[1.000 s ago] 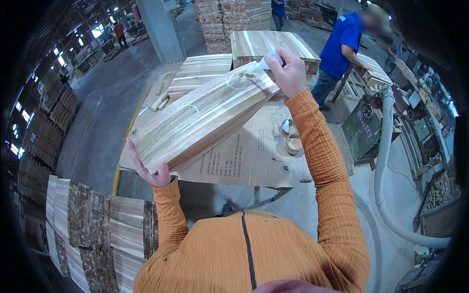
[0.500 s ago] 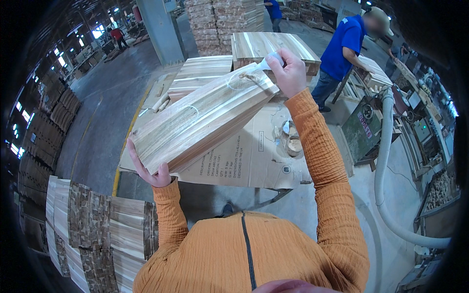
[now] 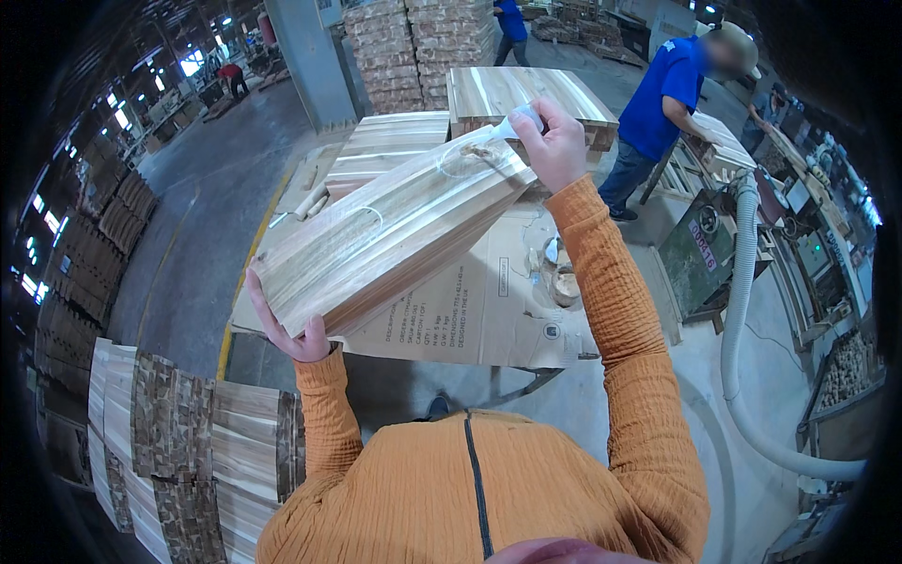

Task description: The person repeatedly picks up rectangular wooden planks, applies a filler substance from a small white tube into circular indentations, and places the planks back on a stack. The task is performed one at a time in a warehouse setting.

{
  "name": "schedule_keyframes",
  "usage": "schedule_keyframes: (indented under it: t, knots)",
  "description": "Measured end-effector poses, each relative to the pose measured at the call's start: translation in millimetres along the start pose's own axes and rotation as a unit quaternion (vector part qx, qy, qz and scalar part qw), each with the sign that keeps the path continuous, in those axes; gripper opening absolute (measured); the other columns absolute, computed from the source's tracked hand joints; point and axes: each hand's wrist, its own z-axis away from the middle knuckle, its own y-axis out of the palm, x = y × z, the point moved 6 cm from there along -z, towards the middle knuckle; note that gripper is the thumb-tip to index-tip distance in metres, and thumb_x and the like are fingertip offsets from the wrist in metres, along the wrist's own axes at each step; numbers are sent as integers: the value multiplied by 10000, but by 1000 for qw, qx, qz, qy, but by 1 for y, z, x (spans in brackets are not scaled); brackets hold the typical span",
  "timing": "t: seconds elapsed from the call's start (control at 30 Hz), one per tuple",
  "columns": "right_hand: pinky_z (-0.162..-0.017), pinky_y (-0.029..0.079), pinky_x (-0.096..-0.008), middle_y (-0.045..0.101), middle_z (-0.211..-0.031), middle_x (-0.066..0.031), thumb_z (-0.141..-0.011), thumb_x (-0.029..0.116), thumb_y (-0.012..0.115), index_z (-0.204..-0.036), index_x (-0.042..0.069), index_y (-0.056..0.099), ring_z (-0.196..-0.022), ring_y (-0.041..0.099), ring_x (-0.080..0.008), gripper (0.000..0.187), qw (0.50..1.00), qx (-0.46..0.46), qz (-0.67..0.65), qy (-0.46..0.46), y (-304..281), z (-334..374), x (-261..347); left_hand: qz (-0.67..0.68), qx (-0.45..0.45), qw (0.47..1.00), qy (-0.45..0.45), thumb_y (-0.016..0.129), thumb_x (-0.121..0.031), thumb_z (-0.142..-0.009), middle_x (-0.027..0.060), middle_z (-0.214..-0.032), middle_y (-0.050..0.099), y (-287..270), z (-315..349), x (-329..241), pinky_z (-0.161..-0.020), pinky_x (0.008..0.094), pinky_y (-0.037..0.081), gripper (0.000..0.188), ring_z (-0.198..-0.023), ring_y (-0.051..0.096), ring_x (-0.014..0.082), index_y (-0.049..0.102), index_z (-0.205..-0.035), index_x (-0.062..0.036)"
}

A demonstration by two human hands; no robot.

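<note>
A thick, pale wooden board [image 3: 376,235] with brown streaks lies slanted in front of me. My left hand [image 3: 293,331] grips its near left end, the thumb at the front edge and the fingers under and beside the corner. At the far right end, my right hand [image 3: 554,146] is closed round a small whitish squeeze bottle [image 3: 520,123] with a tapered tip. That tip points down to the left, at the board's far edge near a dark knot [image 3: 484,150]. Thin white curved marks show on the board's face, one round the knot and another near the middle.
Flattened cardboard [image 3: 498,320] covers the table under the board. Behind are stacked wood panels [image 3: 526,94]. Right of the board sits a clutter of small items [image 3: 562,273]. A ribbed hose [image 3: 738,357] hangs at the right, near a worker in blue [image 3: 658,103]. More panels [image 3: 188,442] stand lower left.
Both hands and the board hold nearly the same place, and the bottle's tip stays by the knot. In the background, a person in blue has shifted left and one in red bends lower.
</note>
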Motion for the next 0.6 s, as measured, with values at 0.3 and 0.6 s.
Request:
schedule_keyframes:
  t: [0.3, 0.6]
  knots:
    - [-531, 424, -294, 527, -585, -95, -813, 235, 642, -752, -5, 577, -535, 487, -139, 257, 999, 11, -33, 13, 6, 4, 2, 10, 3, 1000, -4, 570, -487, -780, 246, -1422, 337, 1, 0, 1, -1066, 416, 301, 899, -1297, 378, 338, 267, -1401, 88]
    - [-531, 427, -293, 548, -597, -93, -817, 238, 635, -771, -6, 595, -537, 498, -139, 252, 999, 24, -30, 10, 8, 4, 9, 3, -1, 1000, 4, 567, -536, -792, 231, -1412, 361, 0, 1, 1, -1034, 399, 348, 913, -1252, 431, 314, 282, -1396, 87]
